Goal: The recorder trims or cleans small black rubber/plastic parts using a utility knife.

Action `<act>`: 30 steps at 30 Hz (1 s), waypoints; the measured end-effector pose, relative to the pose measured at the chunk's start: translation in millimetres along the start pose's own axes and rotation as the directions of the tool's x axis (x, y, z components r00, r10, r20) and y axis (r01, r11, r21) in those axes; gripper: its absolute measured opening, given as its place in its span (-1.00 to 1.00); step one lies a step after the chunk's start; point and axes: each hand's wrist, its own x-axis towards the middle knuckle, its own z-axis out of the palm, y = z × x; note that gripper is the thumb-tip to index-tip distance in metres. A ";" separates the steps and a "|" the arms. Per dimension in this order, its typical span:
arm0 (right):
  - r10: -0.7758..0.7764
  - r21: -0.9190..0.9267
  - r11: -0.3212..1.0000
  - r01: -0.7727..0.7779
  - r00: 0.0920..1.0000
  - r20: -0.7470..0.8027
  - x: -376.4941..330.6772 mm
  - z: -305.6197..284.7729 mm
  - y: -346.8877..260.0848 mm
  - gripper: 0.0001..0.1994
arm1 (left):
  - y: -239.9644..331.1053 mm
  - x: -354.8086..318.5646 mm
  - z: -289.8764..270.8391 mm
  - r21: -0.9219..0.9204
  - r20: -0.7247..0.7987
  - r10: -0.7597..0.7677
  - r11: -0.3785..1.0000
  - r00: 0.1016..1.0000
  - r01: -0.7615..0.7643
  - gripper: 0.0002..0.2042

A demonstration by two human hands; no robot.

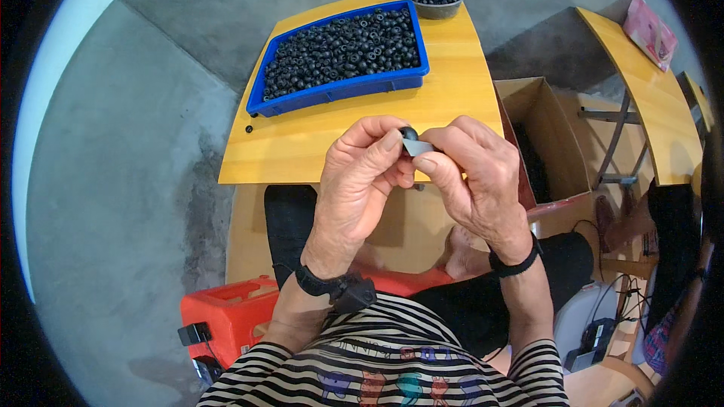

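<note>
In front of my chest, over the near edge of the yellow table [302, 157], both hands meet. My left hand [354, 181] is closed, pinching a small round black part [409, 133] between thumb and fingers. A flat grey blade-like piece [417, 148] with a slanted end sits in the closed fingers of my right hand [483, 173]. It lies against the near side of the black part. Fingers cover most of both items. Farther off, a blue tray [347, 92] is heaped with similar black parts, several showing a hole.
A grey bowl [441, 10] of black parts stands at the table's far corner. One loose black part [249, 129] lies near the tray. Right of the table is an open cardboard box [562, 143]. Another table [641, 98] and a person's arm [686, 309] are at far right.
</note>
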 end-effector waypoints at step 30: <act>0.356 0.594 0.690 -0.413 0.909 0.219 -2.8 -11.5 15.6 -0.73 | -16.3 -0.2 0.9 -0.067 -0.005 -0.079 0.995 0.997 0.079 -0.87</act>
